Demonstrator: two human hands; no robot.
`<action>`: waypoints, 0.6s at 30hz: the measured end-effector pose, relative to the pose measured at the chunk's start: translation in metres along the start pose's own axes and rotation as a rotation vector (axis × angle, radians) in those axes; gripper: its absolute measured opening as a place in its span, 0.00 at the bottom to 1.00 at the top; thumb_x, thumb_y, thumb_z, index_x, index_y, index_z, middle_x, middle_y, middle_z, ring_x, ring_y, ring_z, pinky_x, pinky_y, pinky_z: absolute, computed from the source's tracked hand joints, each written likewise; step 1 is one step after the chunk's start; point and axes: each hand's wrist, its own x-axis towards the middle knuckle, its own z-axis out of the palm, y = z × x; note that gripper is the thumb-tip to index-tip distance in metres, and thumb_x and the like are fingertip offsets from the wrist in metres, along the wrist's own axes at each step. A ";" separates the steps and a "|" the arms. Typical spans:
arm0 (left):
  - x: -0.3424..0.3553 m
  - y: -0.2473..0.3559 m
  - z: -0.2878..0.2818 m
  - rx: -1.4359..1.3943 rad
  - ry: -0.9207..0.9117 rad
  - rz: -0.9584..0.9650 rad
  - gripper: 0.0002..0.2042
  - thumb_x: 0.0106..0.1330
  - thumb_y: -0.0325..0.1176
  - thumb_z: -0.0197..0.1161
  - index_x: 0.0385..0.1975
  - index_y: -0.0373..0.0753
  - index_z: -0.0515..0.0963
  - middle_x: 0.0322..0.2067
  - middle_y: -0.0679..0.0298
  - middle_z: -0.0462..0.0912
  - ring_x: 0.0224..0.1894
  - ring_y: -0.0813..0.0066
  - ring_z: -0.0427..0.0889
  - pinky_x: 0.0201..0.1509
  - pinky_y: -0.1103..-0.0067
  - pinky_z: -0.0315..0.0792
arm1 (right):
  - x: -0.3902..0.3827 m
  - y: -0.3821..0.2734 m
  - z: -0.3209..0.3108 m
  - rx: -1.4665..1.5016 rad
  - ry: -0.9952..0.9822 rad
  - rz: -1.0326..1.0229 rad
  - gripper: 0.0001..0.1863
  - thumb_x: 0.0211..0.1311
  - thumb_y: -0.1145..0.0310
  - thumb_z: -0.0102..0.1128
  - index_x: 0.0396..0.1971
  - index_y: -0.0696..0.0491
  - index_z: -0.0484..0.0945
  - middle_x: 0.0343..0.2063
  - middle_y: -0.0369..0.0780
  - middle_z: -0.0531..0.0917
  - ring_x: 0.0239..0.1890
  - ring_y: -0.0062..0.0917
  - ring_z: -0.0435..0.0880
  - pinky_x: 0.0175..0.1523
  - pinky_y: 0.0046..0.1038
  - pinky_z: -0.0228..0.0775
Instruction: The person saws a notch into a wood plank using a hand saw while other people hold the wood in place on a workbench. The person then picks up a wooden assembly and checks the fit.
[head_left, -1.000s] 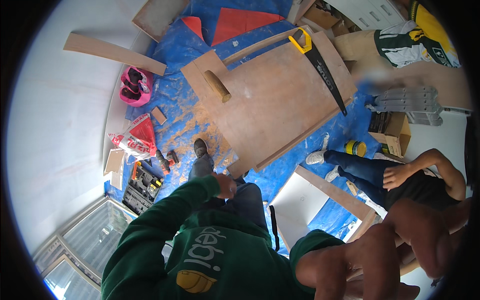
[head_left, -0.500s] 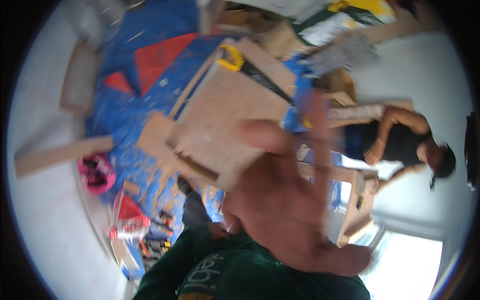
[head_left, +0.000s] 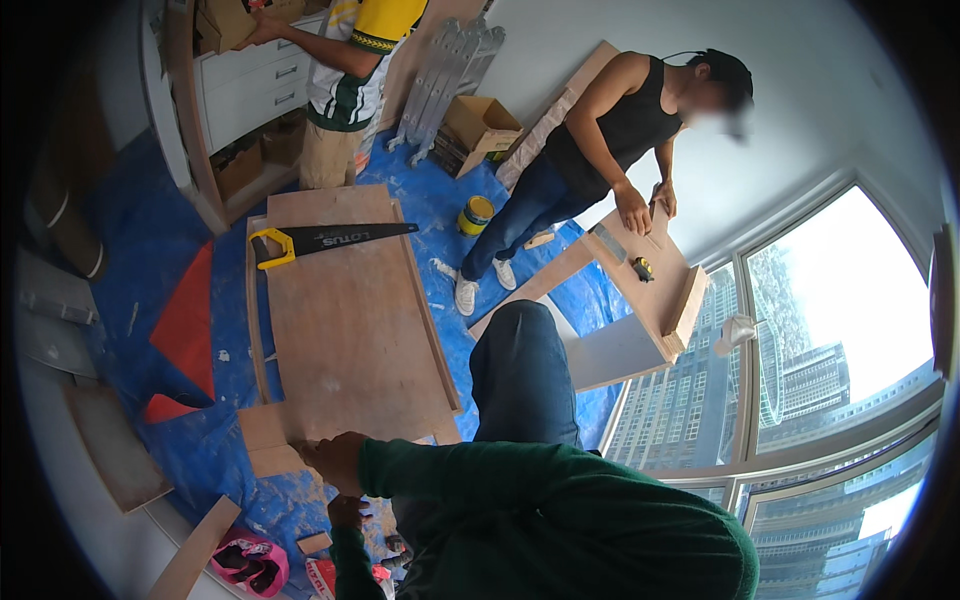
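My right hand [head_left: 335, 462], at the end of a green sleeve crossing the lower middle, is closed near the close left corner of a large plywood sheet [head_left: 350, 330]. What its fingers hold, if anything, is hidden. Just below it hangs my left hand [head_left: 347, 512], fingers loosely curled and apart, with nothing visible in it. Beside my right hand lies a small plywood offcut [head_left: 262, 428]. A handsaw [head_left: 340, 237] with a yellow handle and black blade rests across the far part of the sheet.
A person in a black top [head_left: 635, 115] leans over a wooden frame [head_left: 650, 285] holding a tape measure [head_left: 643, 268]. Another person [head_left: 350, 70] handles a cardboard box [head_left: 225, 22] by drawers. A yellow can [head_left: 477, 213] stands on the blue floor sheet [head_left: 425, 190]. Windows [head_left: 745, 360] are at right.
The view has swung round, and the blur is gone. My large, spread hand close to the camera has come down toward the plywood. The second person now shows more fully at the top.
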 end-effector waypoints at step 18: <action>0.097 0.101 -0.071 0.588 0.913 -0.154 0.62 0.51 0.44 0.83 0.80 0.42 0.40 0.81 0.53 0.31 0.78 0.37 0.51 0.76 0.47 0.57 | 0.025 0.000 -0.030 0.137 -0.256 -0.012 0.27 0.74 0.60 0.52 0.61 0.66 0.62 0.36 0.62 0.84 0.38 0.61 0.84 0.45 0.54 0.77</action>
